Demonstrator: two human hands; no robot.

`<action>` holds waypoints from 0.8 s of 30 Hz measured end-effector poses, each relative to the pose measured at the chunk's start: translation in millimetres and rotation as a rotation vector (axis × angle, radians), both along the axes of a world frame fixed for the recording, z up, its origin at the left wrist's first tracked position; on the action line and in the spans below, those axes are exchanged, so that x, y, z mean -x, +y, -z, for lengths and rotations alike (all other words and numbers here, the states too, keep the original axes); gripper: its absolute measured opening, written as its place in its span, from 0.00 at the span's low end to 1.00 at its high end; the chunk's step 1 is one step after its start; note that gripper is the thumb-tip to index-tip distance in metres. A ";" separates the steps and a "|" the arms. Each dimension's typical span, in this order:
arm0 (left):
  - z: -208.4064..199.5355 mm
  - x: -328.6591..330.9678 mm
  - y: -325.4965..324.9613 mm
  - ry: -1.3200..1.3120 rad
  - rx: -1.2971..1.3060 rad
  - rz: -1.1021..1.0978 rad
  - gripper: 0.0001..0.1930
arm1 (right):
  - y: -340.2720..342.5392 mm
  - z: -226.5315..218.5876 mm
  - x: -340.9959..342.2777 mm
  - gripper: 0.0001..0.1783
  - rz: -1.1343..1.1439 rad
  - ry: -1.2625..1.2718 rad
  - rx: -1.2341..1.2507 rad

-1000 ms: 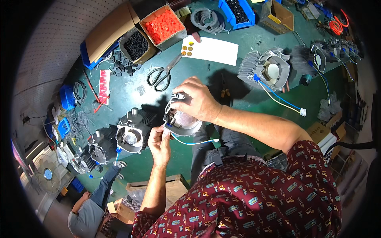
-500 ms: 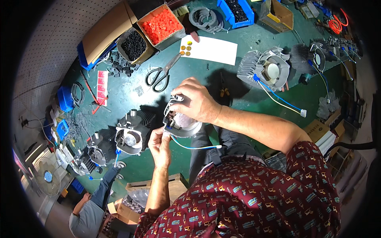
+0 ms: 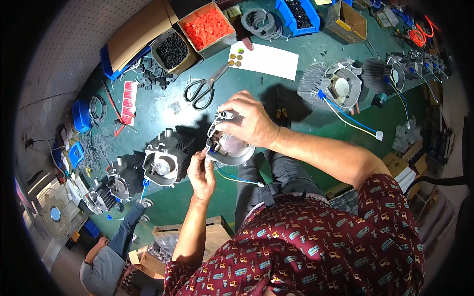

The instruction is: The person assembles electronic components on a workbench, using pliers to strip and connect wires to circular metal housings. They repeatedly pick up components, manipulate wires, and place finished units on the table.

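Observation:
A grey cast-metal housing [image 3: 231,157] with a round pale disc inside is tilted between my hands at the bench's near edge. My right hand [image 3: 252,121] grips its upper rim, fingers over the top and thumb inside. At its lower left edge my left hand [image 3: 201,175] pinches the rim; the fingertips are partly hidden. Blue and pale wires [image 3: 237,178] hang from the housing, ending in a white connector [image 3: 260,184]. Just left of it stands another finned housing [image 3: 162,166] with a blue-ended lead.
Black-handled scissors [image 3: 202,91] lie beyond my hands, beside a white sheet [image 3: 276,61] with round stickers. Boxes of orange parts [image 3: 205,30] and black parts [image 3: 170,52] stand at the back. More finned housings [image 3: 340,86] line the right. Another person [image 3: 106,264] is at lower left.
The hanging wires and their connector have swung left and slightly down. My left hand has shifted slightly along the housing's edge; my right hand keeps its grip. The whole view has shifted slightly.

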State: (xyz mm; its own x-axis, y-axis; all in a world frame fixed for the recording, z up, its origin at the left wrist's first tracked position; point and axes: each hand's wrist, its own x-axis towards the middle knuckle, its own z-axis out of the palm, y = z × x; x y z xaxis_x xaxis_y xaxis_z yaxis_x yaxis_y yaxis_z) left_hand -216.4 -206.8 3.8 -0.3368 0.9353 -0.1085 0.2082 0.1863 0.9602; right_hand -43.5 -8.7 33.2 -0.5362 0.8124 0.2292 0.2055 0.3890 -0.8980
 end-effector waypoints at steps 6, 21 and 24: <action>-10.7 -11.5 3.1 -0.362 0.131 -0.180 0.08 | 1.0 0.6 0.0 0.19 -0.002 -0.014 -0.018; -49.6 -8.0 24.2 -0.711 0.469 -0.331 0.05 | 0.8 2.8 0.9 0.19 0.011 -0.022 -0.009; -49.4 1.7 24.1 -0.955 0.525 -0.397 0.06 | 1.4 1.3 3.5 0.19 0.005 -0.015 0.017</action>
